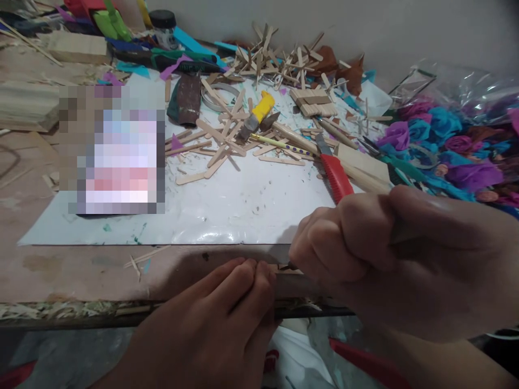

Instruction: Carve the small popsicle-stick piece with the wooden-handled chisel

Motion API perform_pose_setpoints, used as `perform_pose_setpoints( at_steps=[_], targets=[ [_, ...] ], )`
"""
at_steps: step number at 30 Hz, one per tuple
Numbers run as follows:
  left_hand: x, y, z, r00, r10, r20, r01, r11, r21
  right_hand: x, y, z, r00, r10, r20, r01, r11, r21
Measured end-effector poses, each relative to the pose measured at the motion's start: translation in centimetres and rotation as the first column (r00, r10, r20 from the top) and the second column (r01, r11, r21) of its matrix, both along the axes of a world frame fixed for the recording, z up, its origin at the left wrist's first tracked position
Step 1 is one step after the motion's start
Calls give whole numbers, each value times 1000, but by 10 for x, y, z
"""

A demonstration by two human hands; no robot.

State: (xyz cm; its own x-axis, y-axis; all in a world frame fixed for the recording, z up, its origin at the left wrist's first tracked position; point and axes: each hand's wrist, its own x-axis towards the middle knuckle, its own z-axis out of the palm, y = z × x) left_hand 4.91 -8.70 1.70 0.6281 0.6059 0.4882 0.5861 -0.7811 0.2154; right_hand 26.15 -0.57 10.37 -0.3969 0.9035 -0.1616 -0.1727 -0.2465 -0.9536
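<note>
My left hand (219, 308) is at the front edge of the table, its fingers pressed together on a small wooden craft stick (280, 268). Only a short end of that stick shows to the right of my fingertips; the rest is hidden. Just right of it, my right hand (360, 243) is closed in a fist. A small dark tip pokes out below its fingers, touching or very near the stick. What the fist holds is otherwise hidden. Beyond the fist lies a red utility knife (337, 175) with its blade showing.
A white sheet (243, 210) covers the table's middle, with scattered craft sticks (227, 138), a yellow-handled cutter (259, 113) and a patterned pencil (284, 145). A blurred-out lit screen (121, 162) is at left. Wood blocks (28, 105) and paper flowers (441, 129) flank the sheet.
</note>
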Motion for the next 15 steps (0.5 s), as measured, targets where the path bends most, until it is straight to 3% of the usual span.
perform_pose_setpoints(
  at_steps=[4,8,13,15],
  targets=[
    [-1,1,0,1000,-13,8,13,1000,27,-7,-5,-4,995,-91,46,86,991,100],
    [0,-2,0,1000,7,-12,-7,1000,23,-4,-6,-1,988,-92,125,73,985,153],
    [1,-1,1,1000,2,-17,-1,1000,17,8,0,7,966,143,215,-158,986,54],
    [1,0,2,1000,8,-29,-8,1000,-6,8,-2,5,942,208,262,-235,969,79]
  ],
)
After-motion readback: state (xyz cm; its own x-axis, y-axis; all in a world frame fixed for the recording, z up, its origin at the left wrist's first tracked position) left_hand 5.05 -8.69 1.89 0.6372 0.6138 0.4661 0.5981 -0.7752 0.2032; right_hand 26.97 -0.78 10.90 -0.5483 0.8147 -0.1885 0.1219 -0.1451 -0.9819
